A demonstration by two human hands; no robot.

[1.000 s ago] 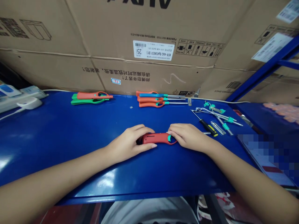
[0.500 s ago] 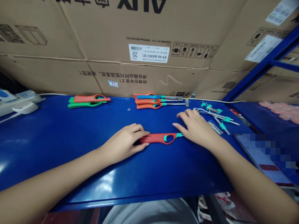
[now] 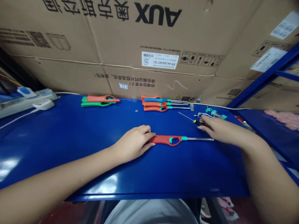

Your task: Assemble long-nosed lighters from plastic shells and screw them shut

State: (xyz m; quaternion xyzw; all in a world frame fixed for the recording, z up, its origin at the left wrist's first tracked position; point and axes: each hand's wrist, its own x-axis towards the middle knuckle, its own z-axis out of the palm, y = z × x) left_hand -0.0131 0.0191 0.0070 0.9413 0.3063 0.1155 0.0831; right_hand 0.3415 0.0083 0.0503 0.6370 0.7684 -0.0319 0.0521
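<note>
My left hand (image 3: 137, 141) grips the handle end of a red gas lighter (image 3: 163, 139), which lies flat on the blue table with its metal tube pointing right. A green trigger shows inside its loop. In my right hand (image 3: 216, 129) is a screwdriver (image 3: 197, 122) with a black and yellow handle, its thin shaft pointing up and left above the table. The right hand is just past the lighter's tip. Part of the screwdriver's handle is hidden by my fingers.
Several assembled lighters (image 3: 155, 108) lie at the back middle, and orange and green handle shells (image 3: 100, 99) at the back left. Loose green parts (image 3: 216, 114) lie beyond my right hand. A cardboard box (image 3: 116, 68) walls off the back; a power strip (image 3: 42, 96) sits at left.
My right hand has moved right and now holds a screwdriver, where before it held nothing visible. The left hand keeps its grip on the lighter. The view has shifted slightly.
</note>
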